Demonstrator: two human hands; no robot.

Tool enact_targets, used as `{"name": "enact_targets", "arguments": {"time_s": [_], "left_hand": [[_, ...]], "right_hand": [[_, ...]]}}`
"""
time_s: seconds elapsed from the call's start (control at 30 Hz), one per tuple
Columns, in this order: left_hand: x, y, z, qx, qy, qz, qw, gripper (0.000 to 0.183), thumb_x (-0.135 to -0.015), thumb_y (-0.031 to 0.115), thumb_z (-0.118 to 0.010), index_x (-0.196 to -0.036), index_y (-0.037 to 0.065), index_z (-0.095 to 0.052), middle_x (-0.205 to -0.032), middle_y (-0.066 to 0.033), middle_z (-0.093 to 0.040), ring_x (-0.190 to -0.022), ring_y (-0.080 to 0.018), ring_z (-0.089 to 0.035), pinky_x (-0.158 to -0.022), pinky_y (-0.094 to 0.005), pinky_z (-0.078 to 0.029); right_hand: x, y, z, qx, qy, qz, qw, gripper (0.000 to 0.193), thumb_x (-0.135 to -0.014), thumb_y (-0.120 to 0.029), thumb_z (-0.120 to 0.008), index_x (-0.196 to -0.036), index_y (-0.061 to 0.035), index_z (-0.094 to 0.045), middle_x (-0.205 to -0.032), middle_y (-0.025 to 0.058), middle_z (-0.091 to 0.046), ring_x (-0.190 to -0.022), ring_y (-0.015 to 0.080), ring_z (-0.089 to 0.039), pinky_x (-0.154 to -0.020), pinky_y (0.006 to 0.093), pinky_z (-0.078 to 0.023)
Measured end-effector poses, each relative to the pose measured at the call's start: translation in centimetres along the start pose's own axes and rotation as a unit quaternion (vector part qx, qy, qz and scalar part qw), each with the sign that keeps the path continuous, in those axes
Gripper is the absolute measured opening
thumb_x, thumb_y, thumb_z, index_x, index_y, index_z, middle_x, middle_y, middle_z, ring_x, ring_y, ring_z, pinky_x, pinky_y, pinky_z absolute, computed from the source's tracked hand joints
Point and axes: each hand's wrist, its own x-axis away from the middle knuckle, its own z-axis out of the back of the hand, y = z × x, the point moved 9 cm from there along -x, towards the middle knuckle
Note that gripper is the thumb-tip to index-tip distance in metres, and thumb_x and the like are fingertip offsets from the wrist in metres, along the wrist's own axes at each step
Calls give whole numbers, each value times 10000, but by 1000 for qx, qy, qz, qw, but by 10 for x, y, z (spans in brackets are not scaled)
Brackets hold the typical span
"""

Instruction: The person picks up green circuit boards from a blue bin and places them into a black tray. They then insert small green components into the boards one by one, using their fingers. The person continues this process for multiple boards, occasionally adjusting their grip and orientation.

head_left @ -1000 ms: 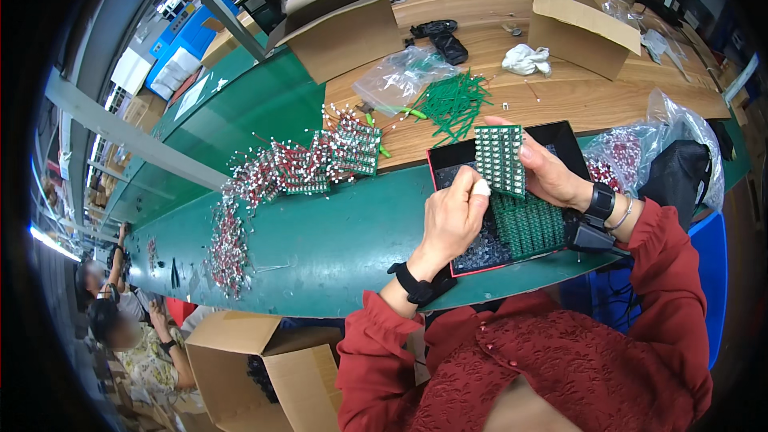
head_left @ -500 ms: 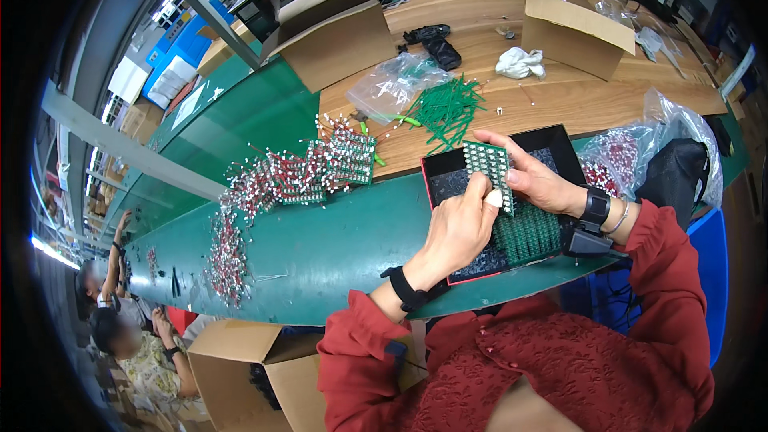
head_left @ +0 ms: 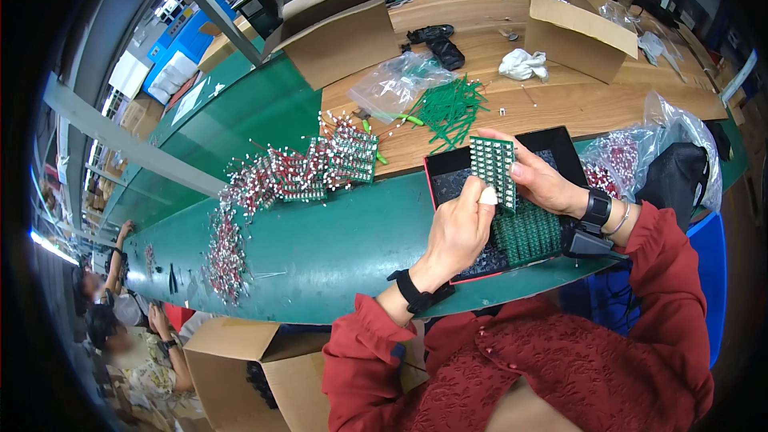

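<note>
Over a shallow black box (head_left: 564, 144) with a red outer edge, I hold up a green circuit board panel (head_left: 491, 162) covered in rows of small white connectors. My right hand (head_left: 550, 186) grips its right edge, thumb in front and fingers behind. My left hand (head_left: 458, 228) is closed at the panel's lower left edge, its thumb wearing a white finger cot (head_left: 488, 195); the curled fingertips are partly hidden. Below the hands, more green circuit boards (head_left: 528, 232) lie in rows inside the box.
Wired boards (head_left: 352, 156) and a heap of red-and-white wire leads (head_left: 226, 260) lie left on the green table (head_left: 344, 240). Beyond are green strips (head_left: 452, 108), a clear bag (head_left: 392, 88) and cardboard boxes (head_left: 340, 40). A bag of leads (head_left: 616, 156) sits right. Two people work far left.
The panel has turned more upright and faces me more squarely. My left hand has shifted slightly down and left, from the panel's face to its lower left edge.
</note>
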Motion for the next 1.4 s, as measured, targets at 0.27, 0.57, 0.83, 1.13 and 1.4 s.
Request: {"name": "enact_targets", "arguments": {"time_s": [0.27, 0.57, 0.83, 1.13, 1.4], "left_hand": [[1, -2, -7, -53, -40, 7, 998, 125, -965, 161, -503, -1005, 51, -460, -671, -202, -586, -651, -432, -604, -528, -475, -436], [-2, -3, -3, -21, -16, 8, 1000, 128, -971, 175, -481, -998, 56, -443, -633, -209, -583, -615, -430, -595, -517, -514, -429], [0, -4, 5, 68, 7, 25, 997, 139, -976, 191, -486, -980, 54, -459, -627, -188, -576, -605, -412, -601, -513, -479, -432], [0, -2, 8, 35, 33, -2, 999, 118, -971, 168, -497, -978, 56, -460, -601, -179, -555, -584, -397, -600, -500, -461, -425], [0, -5, 10, 84, 48, 20, 995, 127, -974, 159, -503, -935, 43, -474, -604, -162, -545, -573, -372, -603, -489, -416, -420]], "right_hand": [[0, 0, -1, 48, -14, 7, 999, 767, -935, -428, -564, -1513, -92, -187, -1286, 45, -471, -1183, 136, -447, -1032, 296, -346], [1, -11, -7, 156, -36, 29, 987, 755, -932, -383, -580, -1515, -88, -201, -1350, 65, -454, -1224, 134, -440, -1055, 301, -337], [-1, -5, -8, 51, -36, -8, 998, 739, -935, -394, -560, -1511, -82, -216, -1376, 90, -439, -1272, 164, -413, -1096, 321, -292], [1, -6, -15, 172, -83, 4, 982, 771, -919, -404, -569, -1508, -64, -206, -1518, 115, -278, -1400, 217, -272, -1139, 354, -224], [3, -6, -20, 226, -101, 4, 969, 778, -901, -357, -602, -1507, -71, -206, -1502, 87, -303, -1345, 193, -342, -1082, 337, -324]]}}
